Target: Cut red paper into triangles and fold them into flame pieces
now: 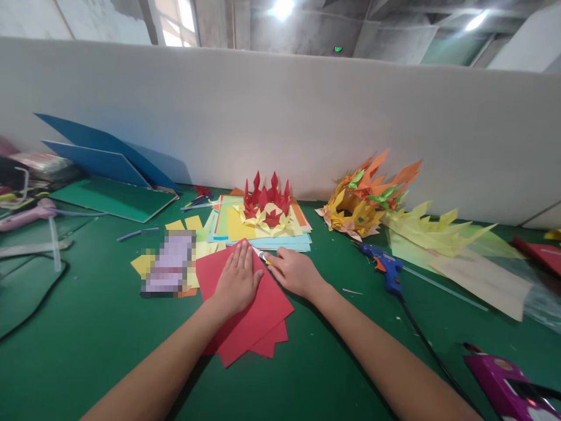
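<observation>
My left hand (240, 279) lies flat on a sheet of red paper (258, 313), fingers together and stretched toward the sheet's far corner. More red sheets stick out beneath it at the front. In my right hand (294, 270) is a small cutter knife (262, 255) with a pale blade end and a bit of yellow, mostly hidden by the fingers. Its tip is at the right edge of the red sheet, near the far corner. Just beyond stands a red and pale yellow paper crown (268, 204) on a stack of coloured paper (239, 231).
A blurred phone-like object (170, 263) lies left among yellow paper squares (193, 223). To the right are orange and yellow paper crowns (353, 210), a blue glue gun (385, 263) with its cord, and a purple device (504, 380). Blue boards (100, 161) and a pink glue gun (33, 215) are left.
</observation>
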### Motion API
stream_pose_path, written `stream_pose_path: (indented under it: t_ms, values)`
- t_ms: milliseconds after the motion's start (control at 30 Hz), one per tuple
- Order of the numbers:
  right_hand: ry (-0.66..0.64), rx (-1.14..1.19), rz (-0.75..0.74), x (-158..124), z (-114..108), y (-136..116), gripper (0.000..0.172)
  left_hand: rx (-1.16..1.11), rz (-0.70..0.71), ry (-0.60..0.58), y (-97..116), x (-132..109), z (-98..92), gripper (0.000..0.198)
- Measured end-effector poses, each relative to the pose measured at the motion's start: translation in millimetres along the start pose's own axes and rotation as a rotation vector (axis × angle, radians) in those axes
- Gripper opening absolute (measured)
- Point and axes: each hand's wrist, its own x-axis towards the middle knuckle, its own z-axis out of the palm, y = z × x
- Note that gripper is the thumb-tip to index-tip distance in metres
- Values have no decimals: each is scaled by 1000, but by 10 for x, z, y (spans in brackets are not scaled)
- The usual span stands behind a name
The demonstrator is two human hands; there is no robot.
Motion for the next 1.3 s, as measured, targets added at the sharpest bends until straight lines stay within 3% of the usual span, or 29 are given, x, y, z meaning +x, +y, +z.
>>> stream_pose_path:
  t_ms: [400,600,700,867,1000,1100,1200,1300]
  values:
    - [24,-21,78,79,21,-39,39,4,-31,-34,49,3,-55,60]
    - [42,-47,172,-31,9,45,37,18,-184,53,32,28,-190,64]
    - [55,-71,193,-98,-5,104,35,-9,-185,87,-44,64,-267,63]
    - [212,-57,128,-130,-20,129,32,-122,-228,145,-174,118,-301,56]
    - [349,208,64,-125,-18,80,33,-388,-186,217,-240,137,-354,23]
    - [341,443,66,-121,-36,52,36,-554,-177,268,-253,146,-448,10]
    - [226,713,159,-119,-92,57,38,-699,-223,329,-248,154,-536,17]
    - [-20,1091,238,-129,-176,108,34,-859,-346,425,-246,166,-571,21]
